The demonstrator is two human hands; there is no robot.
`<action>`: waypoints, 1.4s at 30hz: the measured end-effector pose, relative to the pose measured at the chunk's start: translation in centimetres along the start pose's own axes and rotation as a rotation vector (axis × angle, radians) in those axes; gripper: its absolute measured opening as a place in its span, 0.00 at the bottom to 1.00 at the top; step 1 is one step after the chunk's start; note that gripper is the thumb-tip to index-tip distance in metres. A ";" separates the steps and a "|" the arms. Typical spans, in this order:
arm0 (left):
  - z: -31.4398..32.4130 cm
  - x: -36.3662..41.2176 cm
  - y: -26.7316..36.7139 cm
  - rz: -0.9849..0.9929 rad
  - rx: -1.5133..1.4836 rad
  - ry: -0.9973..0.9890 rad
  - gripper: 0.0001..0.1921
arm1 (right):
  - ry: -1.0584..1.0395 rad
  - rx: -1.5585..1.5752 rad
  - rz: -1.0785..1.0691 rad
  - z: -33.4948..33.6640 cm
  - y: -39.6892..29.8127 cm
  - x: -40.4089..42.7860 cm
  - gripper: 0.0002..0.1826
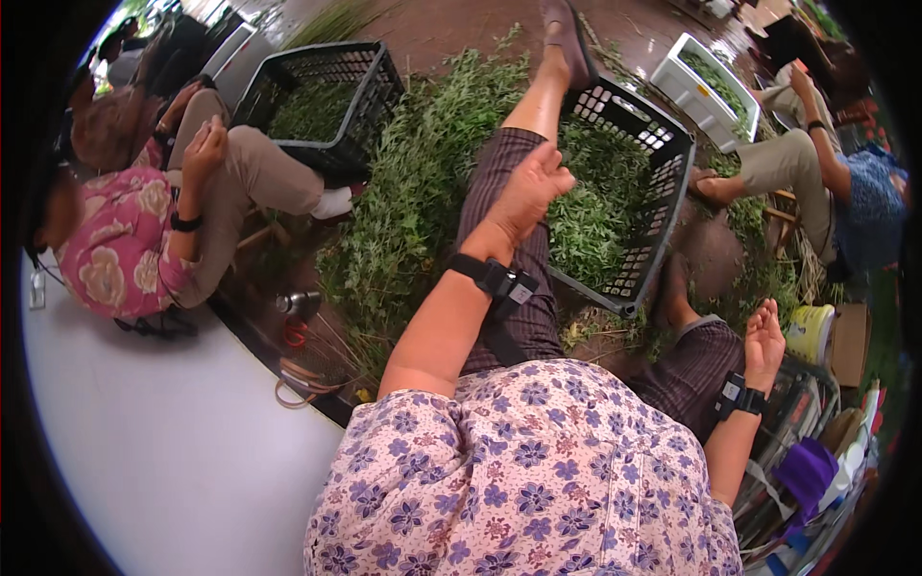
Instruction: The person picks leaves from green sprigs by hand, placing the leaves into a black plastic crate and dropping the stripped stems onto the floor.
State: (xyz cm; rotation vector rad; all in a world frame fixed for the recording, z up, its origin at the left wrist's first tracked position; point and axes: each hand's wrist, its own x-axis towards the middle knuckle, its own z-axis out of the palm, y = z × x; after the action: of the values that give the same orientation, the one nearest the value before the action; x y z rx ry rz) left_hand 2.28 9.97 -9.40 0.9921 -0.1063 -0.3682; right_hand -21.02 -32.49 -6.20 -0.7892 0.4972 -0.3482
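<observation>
My left hand [531, 186] is raised over my striped trouser leg, beside the black plastic crate [659, 237]. Its fingers are bent and slightly apart, with nothing visible in them. Loose green leafy sprigs [591, 230] lie inside that crate, between my legs. Off to the right, my right hand [765, 342] is held up beside my bent knee, fingers loosely curled and nothing in it. Each of my wrists bears a black strap with a small device. A large heap of cut leafy stems [418, 165] covers the floor left of my outstretched leg.
Left sits a person in a pink floral top [115, 245], near another black crate [346, 126]. A person in blue [875, 194] sits right, by a white foam box [663, 68] of greens. A white surface [180, 446], metal container [299, 304], yellow bucket [810, 333] and purple cloth [805, 475] lie around me.
</observation>
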 end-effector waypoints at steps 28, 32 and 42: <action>-26.6 -16.8 -7.0 -0.786 1.317 0.711 0.24 | 0.055 -0.226 -0.017 1.8 -0.1 0.6 0.21; -24.8 -16.4 -5.4 -0.892 1.460 0.572 0.21 | 0.062 -0.227 -0.035 2.0 0.0 0.5 0.21; -26.5 -16.7 -5.4 -0.757 1.378 0.663 0.11 | 0.070 -0.217 -0.032 2.2 0.1 0.4 0.20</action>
State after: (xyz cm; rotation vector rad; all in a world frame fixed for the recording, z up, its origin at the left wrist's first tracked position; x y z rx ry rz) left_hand -7.95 34.26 -27.08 2.4801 0.7421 -0.6428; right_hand -19.51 -31.33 -5.11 -0.9987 0.5949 -0.3559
